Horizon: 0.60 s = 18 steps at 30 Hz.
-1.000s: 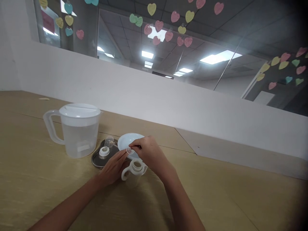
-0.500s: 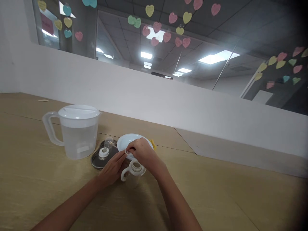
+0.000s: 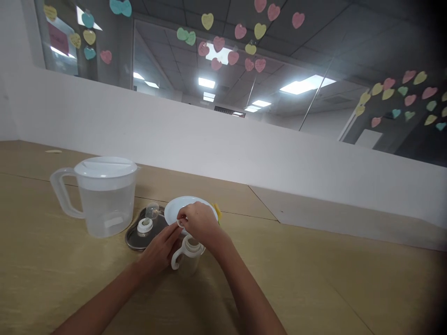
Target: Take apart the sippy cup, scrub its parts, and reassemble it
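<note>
My left hand [image 3: 161, 249] and my right hand [image 3: 201, 224] meet over the near rim of a pale blue bowl [image 3: 174, 204]. Pinched between their fingertips is a small clear round piece [image 3: 180, 224], mostly covered, so its kind is unclear. Just below stands an uncapped clear baby bottle [image 3: 190, 266], with white handles around its neck. Left of the hands, a dark metal tray [image 3: 134, 239] carries a white bottle collar [image 3: 145, 226] and a clear dome cap [image 3: 152, 211].
A lidded translucent pitcher [image 3: 108, 204] stands left of the tray, its handle facing left. Something yellow [image 3: 217, 211] shows behind the bowl's right side. A white wall [image 3: 174, 135] with windows above borders the wooden table [image 3: 296, 279].
The view has shifted slightly, so everything sits a little further left and lower. Both hands stay together at the small clear piece; my right fingers have turned slightly over it.
</note>
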Each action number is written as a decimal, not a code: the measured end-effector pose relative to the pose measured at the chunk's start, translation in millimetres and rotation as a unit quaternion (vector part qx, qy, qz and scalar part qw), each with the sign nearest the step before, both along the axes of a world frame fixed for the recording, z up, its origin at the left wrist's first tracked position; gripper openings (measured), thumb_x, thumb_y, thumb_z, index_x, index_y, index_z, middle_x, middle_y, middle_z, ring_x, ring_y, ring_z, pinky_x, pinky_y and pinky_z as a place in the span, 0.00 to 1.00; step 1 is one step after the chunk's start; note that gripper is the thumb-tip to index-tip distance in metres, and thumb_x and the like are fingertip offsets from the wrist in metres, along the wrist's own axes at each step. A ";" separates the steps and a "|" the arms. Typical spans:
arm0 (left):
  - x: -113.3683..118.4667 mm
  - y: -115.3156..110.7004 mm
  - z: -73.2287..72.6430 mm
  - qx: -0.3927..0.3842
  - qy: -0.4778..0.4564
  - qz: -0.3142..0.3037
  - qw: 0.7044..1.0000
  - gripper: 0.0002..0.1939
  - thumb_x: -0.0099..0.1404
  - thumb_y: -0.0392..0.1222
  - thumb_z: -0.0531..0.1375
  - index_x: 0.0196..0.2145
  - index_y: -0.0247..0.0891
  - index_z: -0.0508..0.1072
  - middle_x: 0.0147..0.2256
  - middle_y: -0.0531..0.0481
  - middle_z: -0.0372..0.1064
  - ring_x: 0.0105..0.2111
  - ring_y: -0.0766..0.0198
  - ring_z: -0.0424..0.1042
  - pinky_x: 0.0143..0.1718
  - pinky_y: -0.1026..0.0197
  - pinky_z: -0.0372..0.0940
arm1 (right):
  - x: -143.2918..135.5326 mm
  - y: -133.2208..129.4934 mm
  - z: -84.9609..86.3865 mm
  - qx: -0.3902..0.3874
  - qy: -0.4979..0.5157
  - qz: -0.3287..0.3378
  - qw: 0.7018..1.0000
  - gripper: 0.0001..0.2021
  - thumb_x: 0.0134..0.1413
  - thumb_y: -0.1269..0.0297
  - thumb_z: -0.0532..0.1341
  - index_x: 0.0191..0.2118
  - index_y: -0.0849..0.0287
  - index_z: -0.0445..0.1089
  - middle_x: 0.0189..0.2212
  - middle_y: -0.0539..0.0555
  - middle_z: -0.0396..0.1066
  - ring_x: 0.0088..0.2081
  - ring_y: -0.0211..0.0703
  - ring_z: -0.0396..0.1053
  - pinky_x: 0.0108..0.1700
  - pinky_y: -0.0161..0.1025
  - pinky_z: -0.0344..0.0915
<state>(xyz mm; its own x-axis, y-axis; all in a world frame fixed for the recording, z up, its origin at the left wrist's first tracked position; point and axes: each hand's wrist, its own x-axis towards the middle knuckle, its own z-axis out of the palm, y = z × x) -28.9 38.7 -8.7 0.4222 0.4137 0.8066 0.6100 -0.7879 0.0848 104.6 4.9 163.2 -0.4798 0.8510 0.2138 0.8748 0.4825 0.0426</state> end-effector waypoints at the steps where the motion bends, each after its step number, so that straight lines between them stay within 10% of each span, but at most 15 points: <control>1: -0.4 0.4 0.2 0.010 -0.001 0.006 1.000 0.25 0.66 0.35 0.47 0.60 0.37 0.51 0.54 0.39 0.60 0.52 0.55 0.64 0.50 0.54 0.66 | 1.2 -2.7 3.5 0.001 0.012 0.004 1.000 0.10 0.53 0.71 0.57 0.36 0.55 0.76 0.34 0.53 0.76 0.37 0.43 0.71 0.32 0.34 0.58; 18: -1.9 -3.5 8.1 -0.003 -0.001 0.007 1.000 0.31 0.66 0.35 0.48 0.64 0.39 0.41 0.58 0.38 0.54 0.56 0.53 0.59 0.52 0.53 0.63 | 2.8 -5.4 6.7 0.005 -0.004 -0.006 1.000 0.10 0.53 0.72 0.56 0.36 0.55 0.75 0.32 0.51 0.75 0.34 0.41 0.69 0.29 0.34 0.53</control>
